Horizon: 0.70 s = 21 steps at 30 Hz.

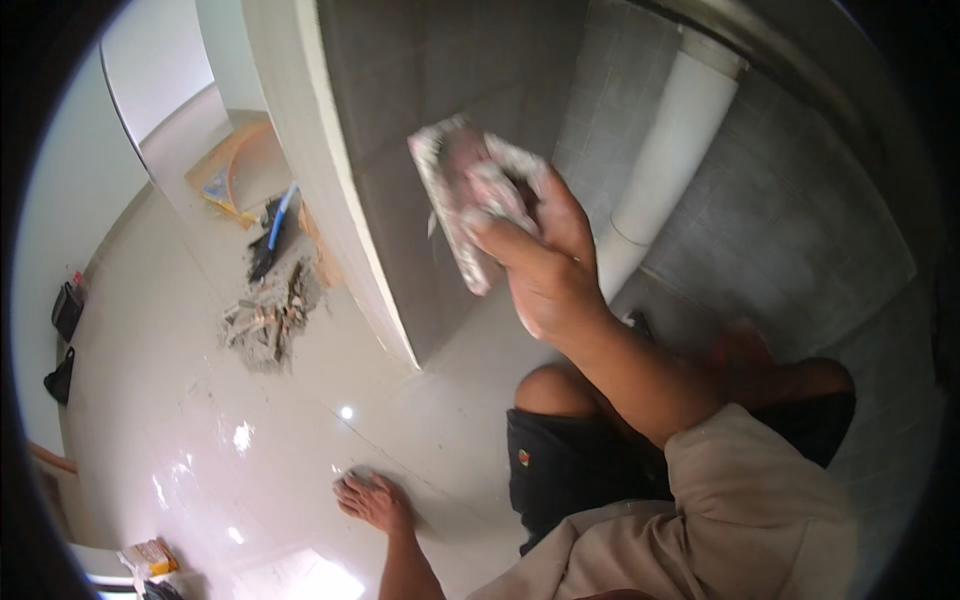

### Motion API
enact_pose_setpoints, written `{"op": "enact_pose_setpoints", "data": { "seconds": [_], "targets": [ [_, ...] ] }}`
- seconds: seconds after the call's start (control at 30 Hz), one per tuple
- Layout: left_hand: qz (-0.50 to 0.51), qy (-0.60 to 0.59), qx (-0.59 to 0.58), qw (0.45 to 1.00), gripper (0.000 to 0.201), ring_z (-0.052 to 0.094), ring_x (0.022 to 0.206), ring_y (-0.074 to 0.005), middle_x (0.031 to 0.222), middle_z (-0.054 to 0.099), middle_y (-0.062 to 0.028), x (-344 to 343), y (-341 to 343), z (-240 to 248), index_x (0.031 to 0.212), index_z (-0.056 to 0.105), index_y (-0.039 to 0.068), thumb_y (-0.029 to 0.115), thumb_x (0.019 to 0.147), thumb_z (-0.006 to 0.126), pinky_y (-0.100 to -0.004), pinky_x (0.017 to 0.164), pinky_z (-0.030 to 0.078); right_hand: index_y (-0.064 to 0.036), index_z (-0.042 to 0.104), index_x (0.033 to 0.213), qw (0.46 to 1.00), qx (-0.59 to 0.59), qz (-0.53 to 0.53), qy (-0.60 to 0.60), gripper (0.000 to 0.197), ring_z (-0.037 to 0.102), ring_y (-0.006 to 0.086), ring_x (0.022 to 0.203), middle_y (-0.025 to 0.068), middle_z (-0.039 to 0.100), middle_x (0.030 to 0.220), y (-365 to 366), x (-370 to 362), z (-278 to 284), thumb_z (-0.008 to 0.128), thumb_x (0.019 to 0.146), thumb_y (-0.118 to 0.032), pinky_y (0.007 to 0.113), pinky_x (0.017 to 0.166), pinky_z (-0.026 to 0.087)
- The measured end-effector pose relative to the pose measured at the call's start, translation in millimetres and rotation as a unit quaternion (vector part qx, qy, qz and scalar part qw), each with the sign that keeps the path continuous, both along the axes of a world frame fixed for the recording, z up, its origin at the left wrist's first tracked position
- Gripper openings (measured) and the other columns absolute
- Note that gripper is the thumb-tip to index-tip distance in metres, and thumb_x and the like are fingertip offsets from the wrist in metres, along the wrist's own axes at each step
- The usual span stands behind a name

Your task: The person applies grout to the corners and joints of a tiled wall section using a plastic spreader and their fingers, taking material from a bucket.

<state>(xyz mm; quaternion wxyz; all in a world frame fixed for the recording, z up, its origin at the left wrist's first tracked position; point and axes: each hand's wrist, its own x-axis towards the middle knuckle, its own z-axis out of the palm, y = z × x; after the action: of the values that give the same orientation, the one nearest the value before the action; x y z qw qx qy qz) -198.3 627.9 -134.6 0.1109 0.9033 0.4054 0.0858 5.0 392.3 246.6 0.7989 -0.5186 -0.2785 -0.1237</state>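
Gripping 1 smeared hand float (455, 190) in right hand (543, 255), raised near grey wall (430, 60). Resting left hand (375, 502) palm-down, fingers slightly spread, on floor (300, 430). Counted 1 white pipe (670, 150), 1 rubble heap (268, 328).

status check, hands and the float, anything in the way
Right hand gripping float, raised by grey wall; contact unclear. Left hand on floor. Nothing visibly blocking float.

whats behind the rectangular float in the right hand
Around the rectangular float, gripped by the right hand, a dark grey wall shows. The patch directly behind the tool and hand is covered, so whatever is there cannot be seen.
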Motion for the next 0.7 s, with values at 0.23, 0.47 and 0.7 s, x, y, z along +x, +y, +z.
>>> {"op": "enact_pose_setpoints", "data": {
  "seconds": [0.23, 0.47, 0.7],
  "targets": [
    [0.015, -0.061, -0.02, 0.998, 0.055, 0.037, 0.133, -0.0335, 0.138, 0.045, -0.0195, 2, 3, 5, 0.132, 0.047, -0.001, 0.039, 0.095, 0.055, -0.048, 0.114, 0.024, 0.0018, 0.05, 0.13, 0.946, 0.04, 0.078, 0.313, 0.044, 0.057, 0.0153, 0.08, 0.0054, 0.06, 0.097, -116, -62, -64, 0.055, 0.09, -0.017, 0.031, 0.069, 0.045],
    [-0.298, -0.435, -0.51, 0.68, 0.049, 0.06, 0.11, -0.0241, 0.125, 0.059, -0.016, 80, -217, 168, 0.137, 0.047, -0.005, 0.01, 0.094, 0.064, -0.0355, 0.096, 0.05, 0.0015, 0.057, 0.118, 0.927, -0.061, 0.048, 0.367, 0.033, 0.063, 0.0155, 0.091, 0.0084, 0.064, 0.104, -198, -87, -80, 0.061, 0.088, -0.012, 0.029, 0.079, 0.052],
    [-0.437, -0.334, -0.632, 0.546, 0.067, 0.063, 0.094, -0.0196, 0.11, 0.059, -0.0089, 113, -319, 235, 0.13, 0.055, -0.004, 0.006, 0.071, 0.086, -0.0299, 0.087, 0.053, 0.0018, 0.058, 0.121, 0.894, -0.114, -0.06, 0.429, 0.039, 0.061, 0.019, 0.101, 0.0112, 0.064, 0.109, -256, -123, -75, 0.065, 0.085, -0.011, 0.031, 0.087, 0.049]
  ]
}}
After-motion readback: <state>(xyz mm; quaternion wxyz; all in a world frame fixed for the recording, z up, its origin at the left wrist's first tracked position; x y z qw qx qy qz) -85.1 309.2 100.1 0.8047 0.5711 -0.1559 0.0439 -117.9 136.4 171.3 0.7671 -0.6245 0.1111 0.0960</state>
